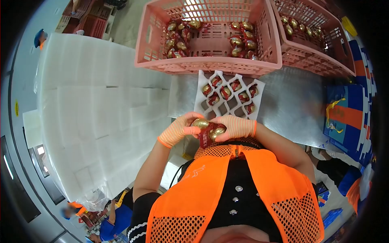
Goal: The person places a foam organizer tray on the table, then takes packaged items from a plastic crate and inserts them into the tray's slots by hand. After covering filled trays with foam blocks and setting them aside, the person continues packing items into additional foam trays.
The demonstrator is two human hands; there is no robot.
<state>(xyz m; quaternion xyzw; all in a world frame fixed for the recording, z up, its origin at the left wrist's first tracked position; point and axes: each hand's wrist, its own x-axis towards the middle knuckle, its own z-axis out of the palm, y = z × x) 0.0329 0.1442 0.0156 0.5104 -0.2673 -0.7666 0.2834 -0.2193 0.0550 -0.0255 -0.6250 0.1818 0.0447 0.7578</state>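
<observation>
Close to my body, my left hand [177, 130], in a striped orange glove, holds a gold and red wrapped item [200, 123]. My right hand [235, 127], gloved the same way, holds another gold and red wrapped item [217, 131]. Red wrapper hangs between the two items. Just beyond my hands, a white divided tray [201, 102] lies on the metal table [289, 99]. Several similar items sit in its compartments, and some front compartments hold nothing. My right hand is near the tray's front edge.
A pink crate [206, 64] with several wrapped items stands behind the tray, and a second pink crate [316, 60] is to its right. White foam stacks [101, 109] rise at left. Blue and orange boxes [344, 113] are at right. Other people are at the lower left and right.
</observation>
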